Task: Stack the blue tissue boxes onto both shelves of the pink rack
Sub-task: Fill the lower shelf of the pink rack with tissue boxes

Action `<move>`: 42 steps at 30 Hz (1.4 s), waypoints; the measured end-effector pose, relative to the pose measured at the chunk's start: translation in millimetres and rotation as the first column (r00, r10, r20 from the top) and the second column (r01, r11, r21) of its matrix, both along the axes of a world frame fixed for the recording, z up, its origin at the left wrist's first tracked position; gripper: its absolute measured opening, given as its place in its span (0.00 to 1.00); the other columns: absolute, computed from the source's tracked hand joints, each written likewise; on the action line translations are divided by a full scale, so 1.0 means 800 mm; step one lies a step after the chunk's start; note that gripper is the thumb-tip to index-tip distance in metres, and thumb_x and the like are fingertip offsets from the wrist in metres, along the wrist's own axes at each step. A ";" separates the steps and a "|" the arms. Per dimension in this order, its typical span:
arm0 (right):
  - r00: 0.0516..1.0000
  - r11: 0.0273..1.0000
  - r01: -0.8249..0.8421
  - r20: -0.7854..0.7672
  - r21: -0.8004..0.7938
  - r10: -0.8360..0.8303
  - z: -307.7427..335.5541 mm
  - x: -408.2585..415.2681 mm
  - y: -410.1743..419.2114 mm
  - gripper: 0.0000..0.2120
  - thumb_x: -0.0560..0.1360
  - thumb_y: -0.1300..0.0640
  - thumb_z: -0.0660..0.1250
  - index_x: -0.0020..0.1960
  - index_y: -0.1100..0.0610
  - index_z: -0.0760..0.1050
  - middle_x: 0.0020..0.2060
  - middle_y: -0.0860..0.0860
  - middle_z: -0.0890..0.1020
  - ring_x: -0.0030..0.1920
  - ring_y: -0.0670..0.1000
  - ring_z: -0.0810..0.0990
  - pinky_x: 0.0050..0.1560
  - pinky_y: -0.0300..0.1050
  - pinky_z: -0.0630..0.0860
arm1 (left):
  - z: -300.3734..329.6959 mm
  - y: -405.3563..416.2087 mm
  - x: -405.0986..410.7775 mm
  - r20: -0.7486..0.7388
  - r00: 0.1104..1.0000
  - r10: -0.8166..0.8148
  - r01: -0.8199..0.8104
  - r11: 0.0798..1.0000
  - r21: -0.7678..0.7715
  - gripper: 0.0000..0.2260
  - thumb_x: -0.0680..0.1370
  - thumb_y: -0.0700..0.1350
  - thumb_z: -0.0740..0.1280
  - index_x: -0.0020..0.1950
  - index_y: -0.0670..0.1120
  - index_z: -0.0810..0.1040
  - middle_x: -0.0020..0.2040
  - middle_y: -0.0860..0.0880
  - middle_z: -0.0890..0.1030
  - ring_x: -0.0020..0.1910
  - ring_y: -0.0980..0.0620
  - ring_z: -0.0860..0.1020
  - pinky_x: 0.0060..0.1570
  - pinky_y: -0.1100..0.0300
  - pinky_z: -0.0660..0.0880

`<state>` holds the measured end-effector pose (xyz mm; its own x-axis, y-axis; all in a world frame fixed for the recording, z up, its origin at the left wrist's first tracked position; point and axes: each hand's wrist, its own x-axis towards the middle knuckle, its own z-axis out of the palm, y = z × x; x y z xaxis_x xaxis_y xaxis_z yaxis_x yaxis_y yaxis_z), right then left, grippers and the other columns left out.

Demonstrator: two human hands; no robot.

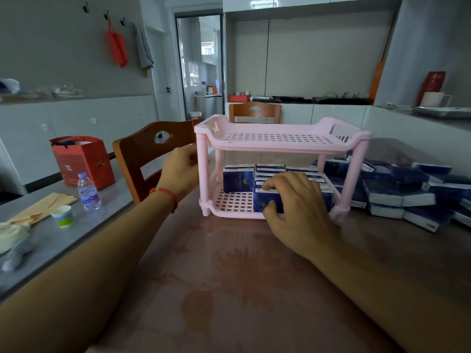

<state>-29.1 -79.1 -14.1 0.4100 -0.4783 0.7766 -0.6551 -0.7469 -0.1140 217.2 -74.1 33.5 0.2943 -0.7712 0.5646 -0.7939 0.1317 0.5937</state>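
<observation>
A pink two-shelf rack stands on the brown table. Its top shelf holds nothing. Several blue tissue boxes stand on the lower shelf, filling its back and right side. My right hand grips one blue tissue box at the front of the lower shelf, fingers over its top and thumb on its front face. My left hand holds the rack's front-left post, fingers curled beside it. A pile of blue tissue boxes lies on the table to the right of the rack.
A wooden chair stands left of the rack, another behind it. On the grey counter at left sit a red gift bag, a water bottle, a paper cup and a cloth.
</observation>
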 end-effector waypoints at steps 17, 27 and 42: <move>0.741 0.741 0.659 -0.276 0.125 -0.613 0.023 -0.310 0.026 0.14 0.73 0.48 0.63 0.55 0.52 0.77 0.52 0.53 0.80 0.55 0.57 0.76 0.55 0.55 0.72 | -0.020 0.126 -0.234 0.554 0.630 -0.544 0.620 0.782 0.062 0.09 0.68 0.40 0.63 0.46 0.48 0.74 0.44 0.53 0.74 0.42 0.50 0.75 0.41 0.53 0.74; 0.544 0.462 0.839 -0.397 0.288 -0.740 0.023 -0.327 0.032 0.23 0.76 0.45 0.66 0.64 0.58 0.70 0.60 0.58 0.77 0.61 0.59 0.75 0.54 0.54 0.76 | -0.052 0.045 -0.372 0.450 0.612 -0.651 0.697 0.712 0.081 0.14 0.70 0.40 0.66 0.56 0.46 0.79 0.53 0.48 0.79 0.53 0.47 0.76 0.52 0.50 0.76; 0.411 0.210 0.840 -0.334 0.500 -0.848 0.031 -0.400 0.019 0.21 0.77 0.45 0.66 0.65 0.55 0.76 0.61 0.59 0.75 0.63 0.62 0.71 0.57 0.57 0.73 | -0.059 0.046 -0.363 0.415 0.469 -0.779 0.780 0.586 0.218 0.20 0.79 0.61 0.63 0.67 0.53 0.78 0.68 0.53 0.77 0.65 0.54 0.76 0.63 0.53 0.74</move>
<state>-349.3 -63.8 10.8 -0.5080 -0.8259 0.2446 -0.8564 0.4540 -0.2460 -73.2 -37.7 -14.1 -0.6972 -0.5561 0.4524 -0.5152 0.8275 0.2232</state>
